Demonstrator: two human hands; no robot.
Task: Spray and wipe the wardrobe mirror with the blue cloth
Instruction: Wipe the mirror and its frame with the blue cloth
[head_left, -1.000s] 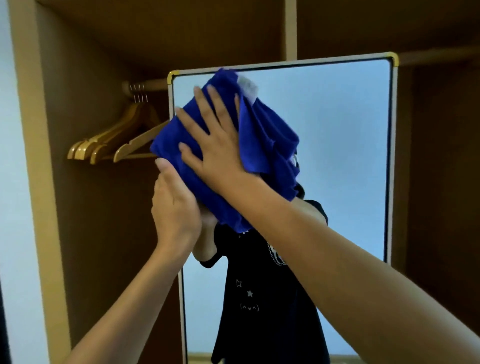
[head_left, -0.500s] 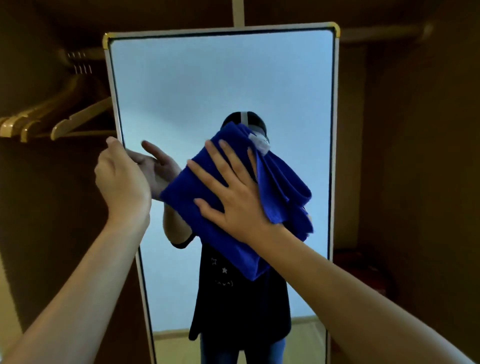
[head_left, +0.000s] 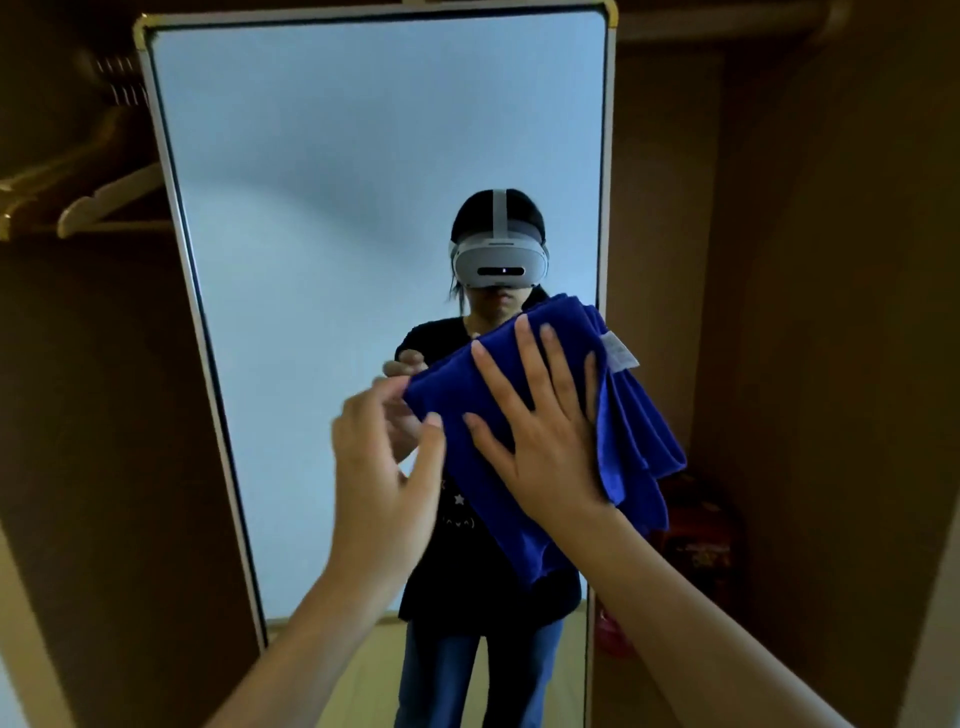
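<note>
The tall wardrobe mirror (head_left: 311, 208) with its thin white frame stands in front of me. Low on its right half, my right hand (head_left: 545, 447) presses a bunched blue cloth (head_left: 628, 431) flat against the glass, fingers spread and straight. A white label shows at the cloth's upper right. My left hand (head_left: 379, 478) is at the cloth's left edge, thumb on the fabric and index finger at its corner, pinching it. No spray bottle is in view.
Wooden hangers (head_left: 104, 202) hang on a rail to the left of the mirror. The brown wardrobe wall (head_left: 805, 312) closes in on the right. A red object (head_left: 696, 540) sits low behind the mirror's right edge.
My right hand has slid the cloth down and to the right across the glass. My left hand has left the mirror's left frame and moved over to the cloth's edge.
</note>
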